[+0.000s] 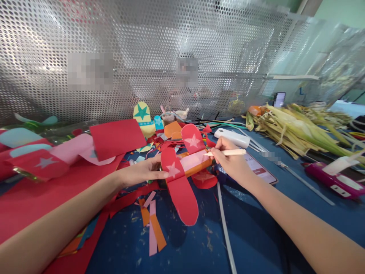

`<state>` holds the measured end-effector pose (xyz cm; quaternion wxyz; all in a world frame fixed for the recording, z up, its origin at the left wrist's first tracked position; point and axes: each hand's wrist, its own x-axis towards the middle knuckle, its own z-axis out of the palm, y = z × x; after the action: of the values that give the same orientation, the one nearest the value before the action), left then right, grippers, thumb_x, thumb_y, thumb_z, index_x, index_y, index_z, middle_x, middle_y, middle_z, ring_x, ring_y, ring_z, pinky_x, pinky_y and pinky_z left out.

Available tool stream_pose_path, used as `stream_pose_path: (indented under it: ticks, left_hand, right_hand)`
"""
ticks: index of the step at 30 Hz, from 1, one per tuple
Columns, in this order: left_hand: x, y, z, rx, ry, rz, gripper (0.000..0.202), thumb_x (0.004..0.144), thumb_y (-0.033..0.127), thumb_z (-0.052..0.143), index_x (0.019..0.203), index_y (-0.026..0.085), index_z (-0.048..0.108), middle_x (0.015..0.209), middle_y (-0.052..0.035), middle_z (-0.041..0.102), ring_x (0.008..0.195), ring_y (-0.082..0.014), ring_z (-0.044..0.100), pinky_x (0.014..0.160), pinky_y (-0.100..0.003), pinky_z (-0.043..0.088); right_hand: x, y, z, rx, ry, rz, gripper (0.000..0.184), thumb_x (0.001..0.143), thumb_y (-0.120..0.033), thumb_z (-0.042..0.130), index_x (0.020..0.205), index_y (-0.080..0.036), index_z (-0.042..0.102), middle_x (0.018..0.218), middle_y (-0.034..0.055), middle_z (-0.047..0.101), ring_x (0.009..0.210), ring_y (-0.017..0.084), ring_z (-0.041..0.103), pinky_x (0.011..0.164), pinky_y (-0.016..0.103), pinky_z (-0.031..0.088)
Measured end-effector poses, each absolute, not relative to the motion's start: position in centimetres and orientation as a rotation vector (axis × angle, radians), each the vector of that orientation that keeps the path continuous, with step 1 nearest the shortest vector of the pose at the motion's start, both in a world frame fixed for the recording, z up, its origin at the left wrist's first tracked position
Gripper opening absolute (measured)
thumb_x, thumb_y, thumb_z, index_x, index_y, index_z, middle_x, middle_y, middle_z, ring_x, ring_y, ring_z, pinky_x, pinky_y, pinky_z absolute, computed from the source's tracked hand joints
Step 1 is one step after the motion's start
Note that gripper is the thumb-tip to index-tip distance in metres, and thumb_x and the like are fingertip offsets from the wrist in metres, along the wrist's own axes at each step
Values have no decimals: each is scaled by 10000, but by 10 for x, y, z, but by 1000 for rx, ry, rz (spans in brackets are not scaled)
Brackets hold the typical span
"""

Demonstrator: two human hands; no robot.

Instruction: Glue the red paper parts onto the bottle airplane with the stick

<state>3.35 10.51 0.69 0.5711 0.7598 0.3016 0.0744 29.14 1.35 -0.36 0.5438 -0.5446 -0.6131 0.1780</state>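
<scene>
A paper plane [183, 201] with long red wings, pale pink stars and a pink and orange striped body sits in the middle of the view. My left hand [146, 169] is closed on its left end, thumb against the red paper; the far fingers are partly hidden. In my right hand [229, 158] is a slim white pen [235, 152], held between thumb and fingers. Its tip points at the pink strip [194, 161] on the body and appears to touch it. Cut pink and orange paper strips [154, 232] lie just in front on the blue table [119, 247].
Red paper sheets [116, 139] and a red star-marked piece [45, 161] lie left. Behind are a yellow star-marked craft [142, 112] and paper scraps. On the right are a phone [261, 167], a white device [232, 137], corn husks [302, 121] and a purple glue gun [333, 180].
</scene>
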Motion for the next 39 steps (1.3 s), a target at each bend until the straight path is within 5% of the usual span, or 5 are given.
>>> stream_pose_path:
  ticks: [39]
  left_hand:
    - [35, 104, 9, 1772, 713, 169, 646, 688, 580, 699, 1186, 211, 517, 1305, -89, 588, 1242, -314, 513, 992, -423, 435]
  right_hand:
    - [292, 14, -1, -1323, -1421, 421, 215, 787, -235, 513, 630, -249, 366, 499, -65, 455, 503, 138, 493, 494, 263, 333]
